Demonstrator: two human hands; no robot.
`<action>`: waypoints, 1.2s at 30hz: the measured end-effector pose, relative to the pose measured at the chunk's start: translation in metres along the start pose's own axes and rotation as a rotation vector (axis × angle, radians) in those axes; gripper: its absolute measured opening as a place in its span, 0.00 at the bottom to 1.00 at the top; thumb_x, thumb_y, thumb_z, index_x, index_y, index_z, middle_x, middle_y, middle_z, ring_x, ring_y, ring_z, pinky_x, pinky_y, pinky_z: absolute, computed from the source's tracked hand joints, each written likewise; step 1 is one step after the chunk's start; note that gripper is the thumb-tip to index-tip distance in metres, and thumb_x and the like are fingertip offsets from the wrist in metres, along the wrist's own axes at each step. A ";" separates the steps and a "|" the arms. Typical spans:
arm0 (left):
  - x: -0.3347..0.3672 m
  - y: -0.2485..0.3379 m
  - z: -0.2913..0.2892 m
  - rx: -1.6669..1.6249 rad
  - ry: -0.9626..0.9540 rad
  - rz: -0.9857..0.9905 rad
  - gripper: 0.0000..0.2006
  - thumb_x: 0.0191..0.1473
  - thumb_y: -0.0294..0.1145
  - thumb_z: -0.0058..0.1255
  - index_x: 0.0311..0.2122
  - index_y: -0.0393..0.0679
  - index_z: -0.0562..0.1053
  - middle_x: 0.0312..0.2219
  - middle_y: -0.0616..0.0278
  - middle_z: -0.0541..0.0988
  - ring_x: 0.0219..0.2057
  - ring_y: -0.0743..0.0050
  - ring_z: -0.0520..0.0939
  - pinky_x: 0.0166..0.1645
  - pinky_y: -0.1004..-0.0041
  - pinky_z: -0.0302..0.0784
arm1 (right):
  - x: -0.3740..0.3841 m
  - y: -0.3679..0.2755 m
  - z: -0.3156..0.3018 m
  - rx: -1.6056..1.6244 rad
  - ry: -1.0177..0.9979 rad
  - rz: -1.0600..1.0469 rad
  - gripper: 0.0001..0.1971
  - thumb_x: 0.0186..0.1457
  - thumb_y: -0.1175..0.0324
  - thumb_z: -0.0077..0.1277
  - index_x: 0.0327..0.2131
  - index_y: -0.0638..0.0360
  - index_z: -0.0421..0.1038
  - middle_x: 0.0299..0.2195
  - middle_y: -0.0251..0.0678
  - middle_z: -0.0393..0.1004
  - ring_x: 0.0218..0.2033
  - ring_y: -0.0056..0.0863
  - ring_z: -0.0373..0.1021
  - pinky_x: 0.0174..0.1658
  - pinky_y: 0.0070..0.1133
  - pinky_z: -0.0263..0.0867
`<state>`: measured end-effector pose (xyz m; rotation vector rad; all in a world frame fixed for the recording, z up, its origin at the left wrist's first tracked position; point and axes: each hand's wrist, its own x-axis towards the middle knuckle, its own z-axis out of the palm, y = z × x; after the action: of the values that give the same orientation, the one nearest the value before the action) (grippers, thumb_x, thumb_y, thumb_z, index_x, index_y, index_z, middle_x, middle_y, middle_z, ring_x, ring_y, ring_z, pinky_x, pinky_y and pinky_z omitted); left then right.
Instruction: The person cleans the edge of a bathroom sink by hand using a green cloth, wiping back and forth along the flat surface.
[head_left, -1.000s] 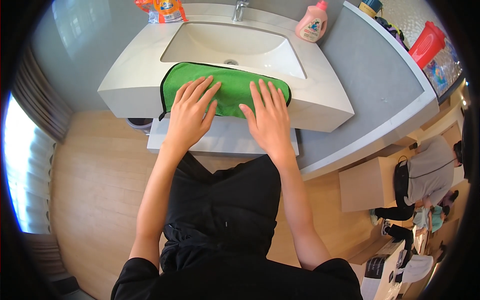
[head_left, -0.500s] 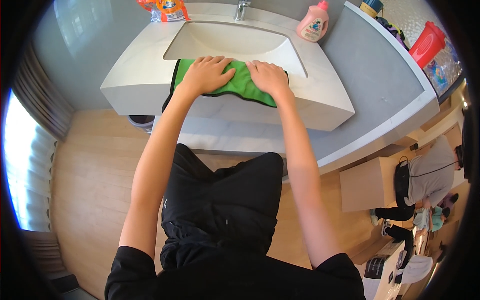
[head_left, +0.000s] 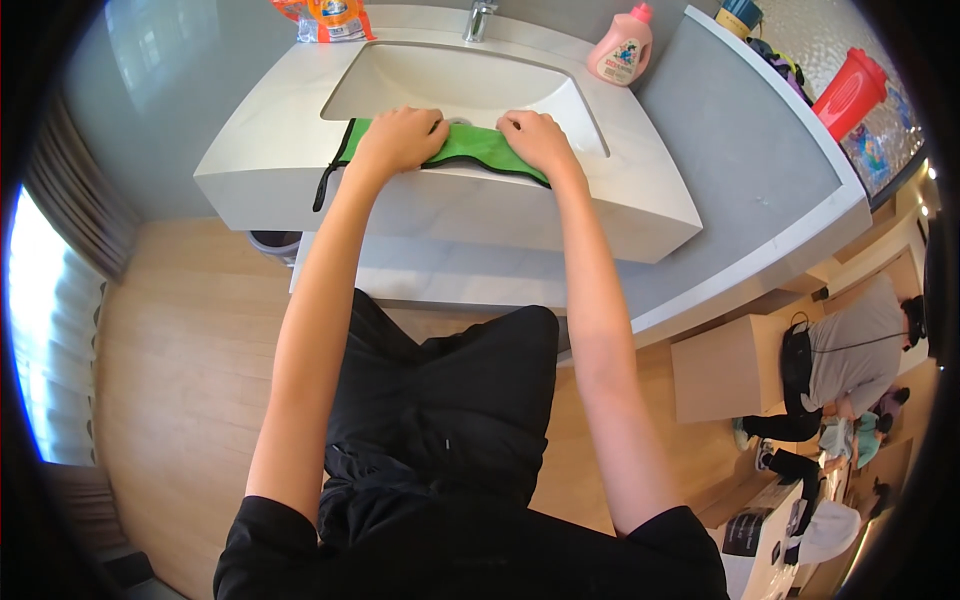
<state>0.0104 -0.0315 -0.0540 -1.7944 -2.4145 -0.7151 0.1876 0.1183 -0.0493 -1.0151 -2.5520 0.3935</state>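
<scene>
A green cloth [head_left: 478,147] with a black edge lies across the front rim of a white sink [head_left: 440,75]. Its left corner and a black loop hang down over the front of the counter. My left hand [head_left: 403,138] grips the cloth left of its middle, fingers curled over the far edge. Near the cloth's right end, my right hand [head_left: 535,138] has its fingers bent and closed on it too. The fingertips of both hands are partly hidden behind the fold.
A chrome faucet [head_left: 479,20] stands behind the sink. On the marble counter [head_left: 262,125] are an orange bag [head_left: 335,18] and a pink bottle [head_left: 621,45]. A red container [head_left: 850,92] sits beyond the grey partition [head_left: 735,150]. Other people work at the far right.
My fingers have gone from lying flat on the cloth to curling round it. The cloth's front edge has drawn up toward the sink, so less hangs over the counter front.
</scene>
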 end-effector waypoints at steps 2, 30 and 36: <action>-0.004 -0.006 0.006 -0.001 0.108 0.134 0.16 0.62 0.42 0.42 0.41 0.45 0.79 0.37 0.51 0.83 0.43 0.45 0.80 0.50 0.53 0.74 | -0.009 -0.002 0.001 0.021 0.073 -0.045 0.17 0.61 0.55 0.44 0.39 0.53 0.81 0.34 0.51 0.80 0.39 0.53 0.75 0.47 0.40 0.71; -0.117 0.021 0.003 -0.017 0.592 0.311 0.16 0.55 0.26 0.50 0.49 0.35 0.77 0.50 0.51 0.79 0.54 0.52 0.77 0.61 0.57 0.69 | -0.145 -0.046 0.026 -0.211 0.537 -0.353 0.26 0.64 0.55 0.50 0.53 0.73 0.70 0.55 0.53 0.72 0.59 0.49 0.66 0.65 0.41 0.57; -0.061 0.013 0.017 0.126 0.545 0.339 0.18 0.60 0.36 0.48 0.50 0.37 0.77 0.50 0.49 0.80 0.54 0.53 0.78 0.60 0.60 0.70 | -0.093 -0.031 0.027 -0.223 0.486 -0.324 0.33 0.64 0.45 0.46 0.53 0.72 0.70 0.55 0.53 0.72 0.60 0.48 0.66 0.64 0.38 0.58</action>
<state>0.0458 -0.0767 -0.0836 -1.6297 -1.7206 -0.8517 0.2203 0.0281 -0.0835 -0.6444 -2.2794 -0.2097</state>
